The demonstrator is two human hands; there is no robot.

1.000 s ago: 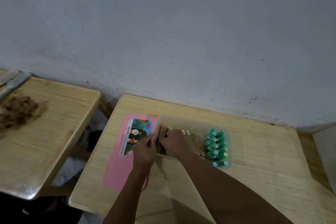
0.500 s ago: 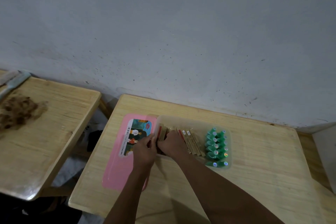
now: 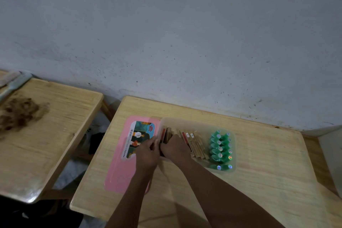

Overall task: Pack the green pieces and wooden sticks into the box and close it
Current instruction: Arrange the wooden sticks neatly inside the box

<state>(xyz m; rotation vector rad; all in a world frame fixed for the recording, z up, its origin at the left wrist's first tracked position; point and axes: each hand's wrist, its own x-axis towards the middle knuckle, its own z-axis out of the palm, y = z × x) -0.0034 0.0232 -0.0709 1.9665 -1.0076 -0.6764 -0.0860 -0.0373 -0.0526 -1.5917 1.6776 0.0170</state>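
Observation:
A clear plastic box lies on the wooden desk. Several green pieces stand packed in its right end. Several flat wooden sticks stand on edge in the middle and left. My right hand is inside the box's left end, fingers closed on a few sticks. My left hand presses against the same bundle from the left, at the box's left wall. The pink lid, with a picture label, lies flat on the desk to the left of the box, partly under my left hand.
A second wooden desk stands to the left across a gap, with a brown clump and a pale comb on it. A grey wall runs behind both desks. A pale object stands at the right edge.
Both hands have stayed at the box's left end, shifting slightly as they press the sticks together. Nothing else has moved.

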